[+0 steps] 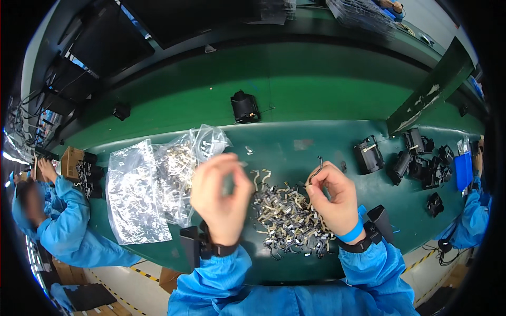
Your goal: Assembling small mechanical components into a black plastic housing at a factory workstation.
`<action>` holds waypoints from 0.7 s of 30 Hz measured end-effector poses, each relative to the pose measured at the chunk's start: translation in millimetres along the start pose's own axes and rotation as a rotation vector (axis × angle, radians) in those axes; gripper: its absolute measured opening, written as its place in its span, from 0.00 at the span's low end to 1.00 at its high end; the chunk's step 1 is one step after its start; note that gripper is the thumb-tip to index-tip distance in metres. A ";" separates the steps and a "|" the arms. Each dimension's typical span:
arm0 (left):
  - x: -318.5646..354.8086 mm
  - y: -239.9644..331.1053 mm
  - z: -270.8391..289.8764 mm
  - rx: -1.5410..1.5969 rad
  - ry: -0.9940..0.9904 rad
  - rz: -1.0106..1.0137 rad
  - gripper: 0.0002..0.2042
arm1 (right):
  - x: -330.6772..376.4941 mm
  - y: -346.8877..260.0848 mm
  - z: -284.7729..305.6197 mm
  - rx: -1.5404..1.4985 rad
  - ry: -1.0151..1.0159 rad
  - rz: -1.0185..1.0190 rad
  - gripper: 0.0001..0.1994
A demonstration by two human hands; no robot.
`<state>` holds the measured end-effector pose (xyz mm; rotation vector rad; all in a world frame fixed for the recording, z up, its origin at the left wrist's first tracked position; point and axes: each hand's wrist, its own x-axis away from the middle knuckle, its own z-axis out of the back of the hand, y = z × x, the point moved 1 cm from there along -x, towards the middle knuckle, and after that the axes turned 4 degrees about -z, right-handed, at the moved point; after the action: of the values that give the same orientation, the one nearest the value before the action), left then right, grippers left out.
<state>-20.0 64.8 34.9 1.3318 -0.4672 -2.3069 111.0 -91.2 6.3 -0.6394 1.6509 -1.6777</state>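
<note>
My right hand [333,199], wearing a blue wrist strap [352,232], pinches a short dark cable [319,164] between thumb and fingertips, with one end sticking up. My left hand [221,192] is raised beside it, thumb and forefinger curled into a pinch. A tiny pale bit shows near its fingertips, too small to name. Between and below the hands lies a loose pile of short cables [290,218], black and cream, with small connectors at their ends. Left of my left hand are a clear plastic bag [176,168] full of small parts and a flat clear bag [134,195].
A black housing [367,155] stands right of my hands, near a cluster of black housings [421,163] and a blue bin [464,171]. Another black housing [245,107] sits at the back ledge. Co-workers in blue sleeves are at the left [68,221] and right [474,216] ends.
</note>
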 end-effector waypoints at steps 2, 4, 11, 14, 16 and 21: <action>-9.6 -19.4 6.1 -0.240 0.086 0.046 0.05 | -0.2 -1.6 -3.1 -0.109 0.028 -0.071 0.05; -14.0 -36.7 8.6 -0.388 0.110 0.042 0.05 | -0.5 0.4 -2.5 -0.142 0.021 -0.125 0.05; -11.3 -50.8 2.7 -0.516 0.076 0.023 0.05 | -3.8 8.1 9.1 -0.357 -0.037 -0.277 0.02; -12.9 -26.8 4.2 -0.296 0.059 -0.060 0.08 | -5.8 4.9 9.5 -0.569 -0.127 -0.358 0.03; -8.3 -1.3 1.2 0.006 -0.094 -0.234 0.14 | -5.7 11.8 10.3 -0.792 -0.276 -0.431 0.04; 7.3 34.1 -14.1 0.223 -0.272 -0.359 0.14 | -3.5 7.0 10.2 -0.921 -0.365 -0.507 0.06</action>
<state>-4.2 31.0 39.5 1.2915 -0.6310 -2.8238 121.9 -94.8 0.6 -1.8043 2.0318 -0.8980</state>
